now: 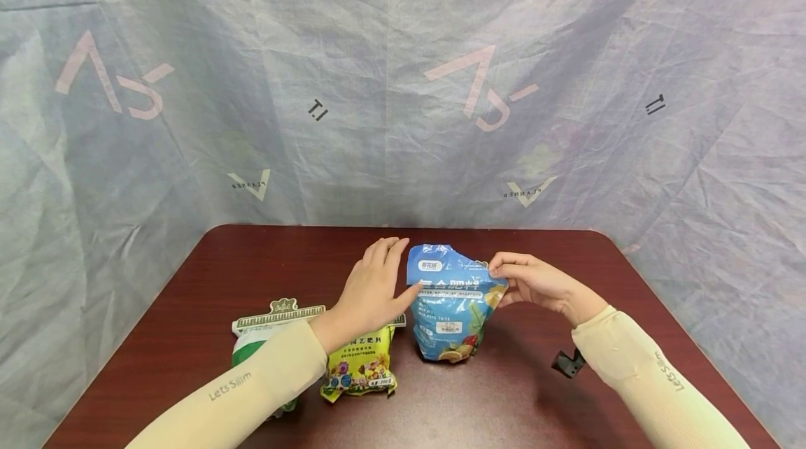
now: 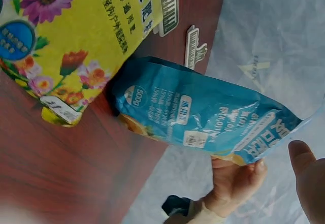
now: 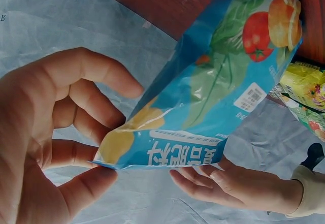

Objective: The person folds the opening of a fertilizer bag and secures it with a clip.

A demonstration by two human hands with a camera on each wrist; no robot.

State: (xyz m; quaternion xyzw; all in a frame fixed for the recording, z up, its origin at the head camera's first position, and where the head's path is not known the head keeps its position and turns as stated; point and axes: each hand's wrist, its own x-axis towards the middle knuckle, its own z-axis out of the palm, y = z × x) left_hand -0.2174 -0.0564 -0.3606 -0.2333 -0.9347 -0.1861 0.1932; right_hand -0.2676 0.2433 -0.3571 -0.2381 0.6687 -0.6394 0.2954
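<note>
A blue fertilizer bag (image 1: 448, 316) with fruit pictures stands upright on the table, its top edge uneven. My right hand (image 1: 541, 284) pinches the bag's upper right corner between thumb and fingers, seen closely in the right wrist view. At the upper left edge is my left hand (image 1: 371, 288), fingers extended and thumb overlapping the edge in the head view. The left wrist view shows that thumb (image 2: 303, 165) just off the bag's top. A yellow flowered fertilizer bag (image 1: 360, 361) stands left of the blue one, partly behind my left forearm.
Farther left, a green and white bag (image 1: 252, 343) has a long ornate bag clip (image 1: 277, 318) across its top. Another clip (image 1: 399, 321) sits on the yellow bag. One more clip (image 2: 193, 47) lies behind the blue bag. Printed cloth (image 1: 390, 85) hangs around the dark red table (image 1: 227, 260).
</note>
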